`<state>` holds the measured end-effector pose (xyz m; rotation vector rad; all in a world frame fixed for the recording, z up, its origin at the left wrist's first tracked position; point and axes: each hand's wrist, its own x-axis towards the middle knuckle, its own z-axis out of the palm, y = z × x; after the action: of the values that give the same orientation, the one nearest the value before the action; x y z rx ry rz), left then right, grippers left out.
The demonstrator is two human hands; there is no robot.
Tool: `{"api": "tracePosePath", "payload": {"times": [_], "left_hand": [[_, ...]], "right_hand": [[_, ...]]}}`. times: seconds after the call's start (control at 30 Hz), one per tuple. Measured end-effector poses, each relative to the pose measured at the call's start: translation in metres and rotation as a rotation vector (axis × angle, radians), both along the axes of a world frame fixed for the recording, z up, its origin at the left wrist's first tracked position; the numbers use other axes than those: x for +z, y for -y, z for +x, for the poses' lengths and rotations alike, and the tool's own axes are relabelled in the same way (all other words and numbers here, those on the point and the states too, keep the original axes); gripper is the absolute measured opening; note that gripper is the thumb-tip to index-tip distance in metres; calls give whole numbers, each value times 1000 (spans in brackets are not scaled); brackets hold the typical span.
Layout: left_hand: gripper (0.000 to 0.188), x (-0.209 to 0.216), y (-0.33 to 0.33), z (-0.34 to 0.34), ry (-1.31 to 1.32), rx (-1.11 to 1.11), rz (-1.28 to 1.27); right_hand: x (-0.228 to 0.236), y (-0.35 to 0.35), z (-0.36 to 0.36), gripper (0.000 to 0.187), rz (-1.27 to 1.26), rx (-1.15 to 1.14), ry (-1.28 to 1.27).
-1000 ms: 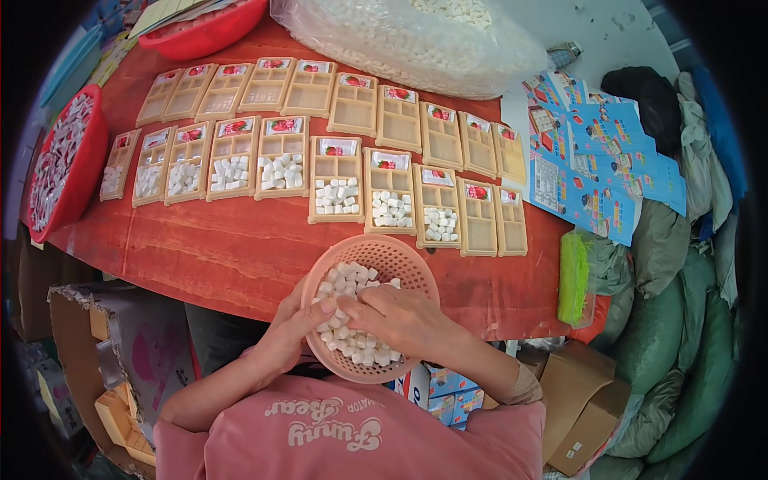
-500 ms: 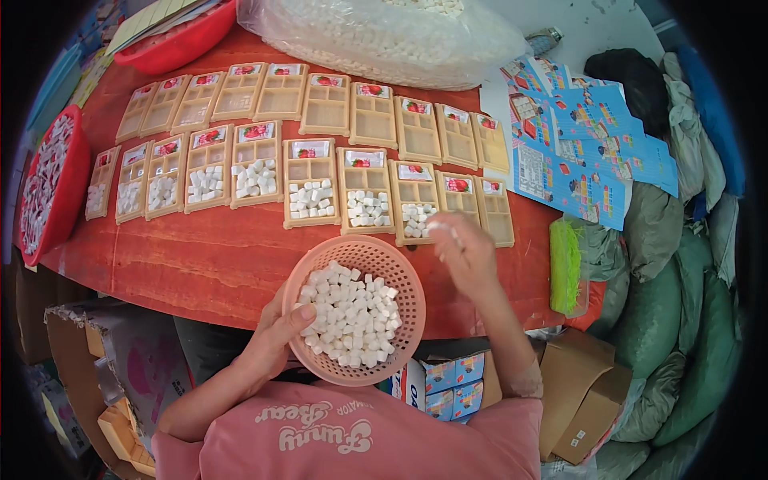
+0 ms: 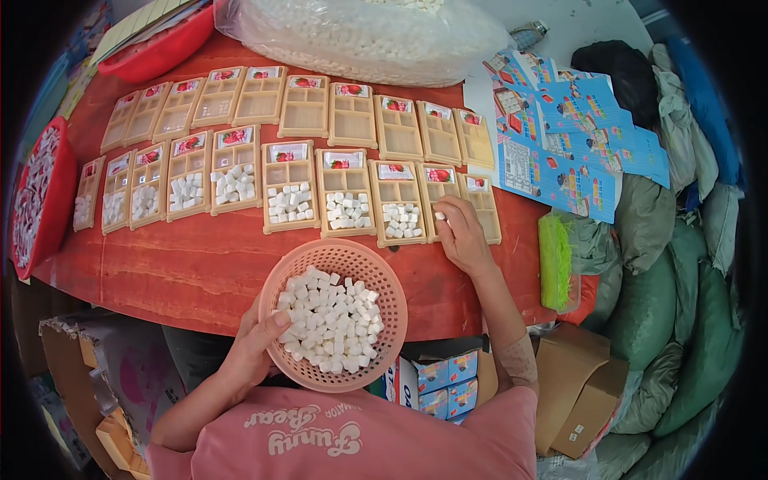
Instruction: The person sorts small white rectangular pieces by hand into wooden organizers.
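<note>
My left hand (image 3: pixel 254 340) is closed on the left rim of a pink perforated plastic basket (image 3: pixel 392 300), its thumb over the edge. Small white marshmallows (image 3: pixel 332 320) fill much of that basket. Over a beige compartment tray (image 3: pixel 438 190) in the near row, my right hand (image 3: pixel 464 238) has its fingers bent together, a white marshmallow showing at the fingertips. How many more it holds is hidden. The tray just left (image 3: pixel 398 188) has marshmallows in its large near compartment, as do the others leftward in that row. Small strawberry-print packets (image 3: pixel 439 174) lie in the trays' far compartments.
A far row of beige trays (image 3: pixel 304 106) shows packets but no marshmallows. Behind them lies a big clear bag of white pieces (image 3: pixel 360 40). Blue printed sheets (image 3: pixel 576 136), a box with green shreds (image 3: pixel 555 260) and a red basin of small packets (image 3: pixel 40 192) flank the trays.
My right hand has moved from the neighbouring tray to the tray on its right, lower over it. The whole view has shifted slightly; my left hand still grips the basket.
</note>
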<state>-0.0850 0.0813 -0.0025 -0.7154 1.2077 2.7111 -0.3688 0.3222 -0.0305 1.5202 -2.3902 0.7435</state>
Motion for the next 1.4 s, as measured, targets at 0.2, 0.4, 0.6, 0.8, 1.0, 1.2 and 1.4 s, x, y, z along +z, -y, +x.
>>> {"api": "tracePosePath", "payload": {"times": [0.2, 0.4, 0.6, 0.8, 1.0, 1.2, 1.4], "left_hand": [[73, 1, 1, 1, 4, -8, -4], [71, 0, 3, 2, 13, -48, 32], [71, 3, 5, 3, 14, -43, 45], [73, 1, 5, 2, 11, -52, 46], [75, -2, 4, 4, -3, -75, 25], [74, 1, 4, 4, -2, -56, 26], [74, -1, 4, 6, -5, -57, 38]], "right_hand": [[-2, 11, -7, 26, -87, -31, 41], [-1, 29, -16, 21, -209, -105, 69], [15, 10, -10, 15, -351, -199, 298], [38, -15, 54, 18, 151, -468, 514], [-1, -19, 62, 15, -22, -608, 225], [13, -9, 69, 12, -174, -536, 468], [10, 3, 45, 13, -120, -469, 231]]}}
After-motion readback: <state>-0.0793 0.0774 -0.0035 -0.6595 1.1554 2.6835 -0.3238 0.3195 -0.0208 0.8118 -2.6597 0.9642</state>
